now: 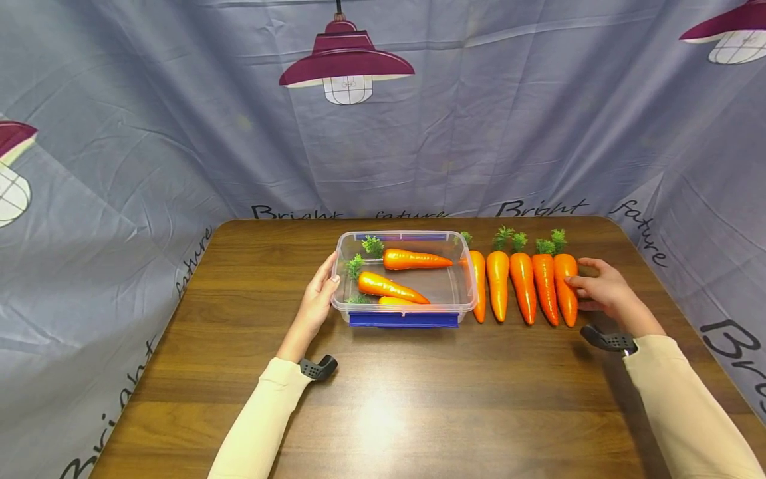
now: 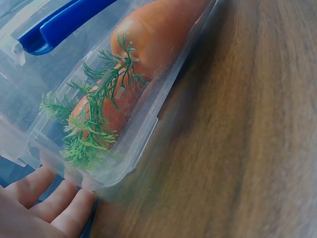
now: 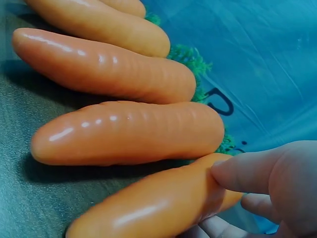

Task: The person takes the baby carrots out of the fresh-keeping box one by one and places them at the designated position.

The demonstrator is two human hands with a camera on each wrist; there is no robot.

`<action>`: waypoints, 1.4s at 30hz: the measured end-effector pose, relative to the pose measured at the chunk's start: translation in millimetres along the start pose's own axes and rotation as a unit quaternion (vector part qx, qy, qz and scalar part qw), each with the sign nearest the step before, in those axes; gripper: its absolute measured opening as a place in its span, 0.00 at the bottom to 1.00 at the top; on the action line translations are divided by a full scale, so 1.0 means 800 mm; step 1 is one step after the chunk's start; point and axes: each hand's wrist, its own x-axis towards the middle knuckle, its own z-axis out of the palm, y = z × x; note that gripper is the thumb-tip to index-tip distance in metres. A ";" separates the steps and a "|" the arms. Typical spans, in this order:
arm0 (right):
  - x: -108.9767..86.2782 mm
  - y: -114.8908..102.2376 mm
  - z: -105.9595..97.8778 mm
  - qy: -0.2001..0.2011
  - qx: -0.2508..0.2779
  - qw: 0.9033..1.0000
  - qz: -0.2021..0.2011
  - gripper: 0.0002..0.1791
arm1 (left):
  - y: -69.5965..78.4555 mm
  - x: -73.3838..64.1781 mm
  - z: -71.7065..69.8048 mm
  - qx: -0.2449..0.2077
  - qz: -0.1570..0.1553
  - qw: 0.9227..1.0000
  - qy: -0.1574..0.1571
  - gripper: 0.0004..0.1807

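wooden table (image 1: pixel 479 399): right fingers (image 3: pixel 245 171) pinch the rightmost carrot (image 1: pixel 565 299).

The place seems to be a curtained booth, like a small studio: grey-blue cloth (image 1: pixel 431 146) with printed lamps (image 1: pixel 347 61) and lettering (image 1: pixel 509 208) hangs beyond the hands (image 1: pixel 315 297) (image 1: pixel 610 293) and also to their left and right, closely around the wooden tabletop (image 1: pixel 479 392) beneath them.

One clear plastic box (image 1: pixel 443 308), three carrots (image 1: pixel 389 286) visible inside; at its three o'clock, five more carrots; two hands (image 1: pixel 314 297), two wristbands (image 1: pixel 319 368), three printed pendant lamps (image 1: pixel 347 63), one counter (image 1: pixel 251 293).
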 end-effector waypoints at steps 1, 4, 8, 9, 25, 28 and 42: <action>0.000 0.000 0.001 -0.002 0.004 1.000 0.000 0.47 | 0.000 0.000 0.000 0.000 0.001 1.000 0.001 0.31; -0.001 0.001 0.003 -0.007 0.014 1.000 -0.001 0.47 | 0.000 0.000 0.000 0.000 0.006 1.000 0.002 0.31; -0.001 0.001 0.004 -0.013 0.018 1.000 -0.004 0.47 | -0.001 0.000 0.000 0.001 0.013 1.000 0.003 0.31; -0.001 0.002 0.004 -0.014 0.018 1.000 -0.004 0.48 | -0.001 0.000 0.000 0.000 0.012 1.000 0.003 0.31; 0.001 0.000 0.006 0.014 0.029 0.999 -0.006 0.45 | 0.002 0.000 0.001 -0.003 0.005 1.000 0.001 0.31; 0.001 0.000 0.005 0.026 0.022 0.999 -0.005 0.45 | 0.001 0.000 0.001 -0.006 0.003 1.000 0.001 0.31; -0.004 -0.008 0.001 0.067 -0.003 0.998 -0.015 0.45 | 0.001 0.000 0.001 0.007 0.006 1.000 0.002 0.31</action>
